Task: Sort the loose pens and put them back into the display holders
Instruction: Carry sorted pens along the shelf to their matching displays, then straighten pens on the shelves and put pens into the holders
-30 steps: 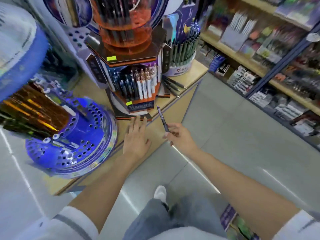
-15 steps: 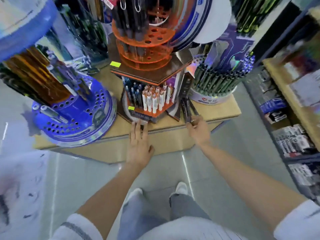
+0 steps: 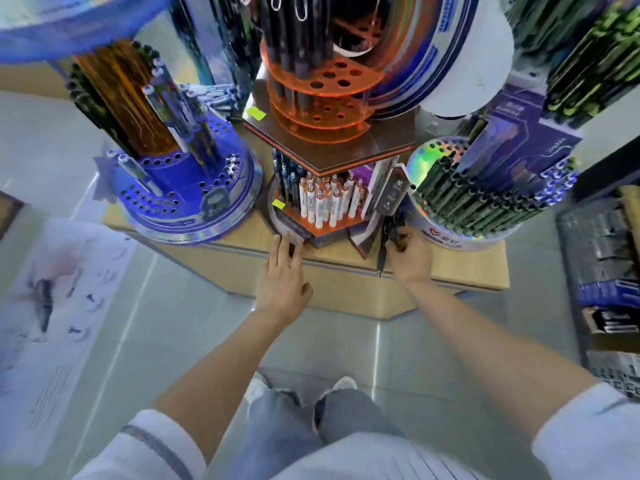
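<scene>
Crowding a wooden counter [image 3: 467, 271] are three pen displays: a blue holder [image 3: 187, 188] at left with many bare holes, an orange stand [image 3: 329, 147] in the middle, and a white tub [image 3: 446, 237] of green-black pens at right. The loose pens [image 3: 382, 244] lie in the narrow gap between stand and tub, long axis running near to far, one tip almost at the counter's near edge. The right hand [image 3: 412, 258] is on them, fingers curled round the dark bunch; how many it grips cannot be told. The left hand [image 3: 284, 275] lies flat, fingers straight against the stand's base, holding nothing. The right hand is plainly the nearer, so the lift looks to be its job. Room is tight — stand wall left, tub wall right — so the pens likely must come out toward the near edge, or straight up, before turning to a hole.
</scene>
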The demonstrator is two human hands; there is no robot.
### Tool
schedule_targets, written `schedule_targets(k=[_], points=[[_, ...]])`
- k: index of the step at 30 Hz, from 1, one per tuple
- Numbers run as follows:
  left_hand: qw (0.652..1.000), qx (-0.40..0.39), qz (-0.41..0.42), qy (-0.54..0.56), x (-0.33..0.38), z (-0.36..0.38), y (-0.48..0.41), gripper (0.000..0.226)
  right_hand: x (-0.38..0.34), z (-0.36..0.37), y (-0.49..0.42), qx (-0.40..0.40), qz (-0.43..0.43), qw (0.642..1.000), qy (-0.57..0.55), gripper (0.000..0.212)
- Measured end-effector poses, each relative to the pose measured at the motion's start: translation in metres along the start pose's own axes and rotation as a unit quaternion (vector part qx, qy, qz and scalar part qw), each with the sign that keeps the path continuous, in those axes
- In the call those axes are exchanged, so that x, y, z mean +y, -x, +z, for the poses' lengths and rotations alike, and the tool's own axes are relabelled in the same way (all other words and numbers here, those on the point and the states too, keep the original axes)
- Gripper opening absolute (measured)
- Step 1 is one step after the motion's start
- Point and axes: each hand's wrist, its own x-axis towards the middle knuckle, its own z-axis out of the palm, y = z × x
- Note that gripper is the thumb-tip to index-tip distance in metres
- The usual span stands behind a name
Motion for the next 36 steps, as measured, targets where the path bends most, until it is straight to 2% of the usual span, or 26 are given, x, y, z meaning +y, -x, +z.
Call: schedule_targets(k=[5, 8, 11, 13, 16, 19, 22, 25, 28, 33, 36], points=[[1.0, -0.009, -0.004, 0.001, 0.002, -0.005, 0.001, 0.087, 0.004, 0.004, -0.005, -0.043, -0.021, 0.998, 0.045, 0.03], [1.0, -0.011, 0.002, 0.009, -0.001, -0.005, 0.001, 0.086, -0.004, 0.003, 0.006, -0.025, -0.033, 0.999, 0.026, 0.037], [1.0, -0.008, 0.019, 0.022, -0.009, -0.007, 0.004, 0.082, -0.016, 0.004, 0.025, 0.005, -0.096, 0.995, 0.001, 0.022], [0.999, 0.005, 0.02, 0.045, -0.02, -0.011, 0.009, 0.077, -0.03, 0.011, 0.043, -0.023, -0.141, 0.989, -0.033, 0.013], [0.995, 0.04, 0.007, 0.094, -0.048, -0.018, 0.022, 0.061, -0.057, 0.034, 0.072, -0.089, -0.203, 0.975, -0.026, 0.007], [0.989, 0.06, -0.001, 0.133, -0.096, -0.021, 0.041, 0.045, -0.092, 0.071, 0.101, -0.15, -0.238, 0.959, -0.037, 0.009], [0.985, 0.064, -0.047, 0.15, -0.162, -0.03, 0.065, 0.04, -0.128, 0.125, 0.129, -0.188, -0.277, 0.942, -0.021, 0.012], [0.986, 0.056, -0.095, 0.123, -0.239, -0.042, 0.09, 0.036, -0.164, 0.188, 0.156, -0.236, -0.313, 0.92, 0.02, 0.02], [0.988, 0.044, -0.107, 0.101, -0.334, -0.051, 0.112, 0.035, -0.208, 0.265, 0.184, -0.275, -0.345, 0.894, 0.075, 0.032], [0.984, 0.046, -0.15, 0.085, -0.473, -0.081, 0.135, 0.041, -0.311, 0.366, 0.217, -0.261, -0.361, 0.889, 0.105, 0.048], [0.983, 0.054, -0.151, 0.085, -0.526, -0.105, 0.133, 0.042, -0.361, 0.401, 0.214, -0.234, -0.379, 0.888, 0.119, 0.037]])
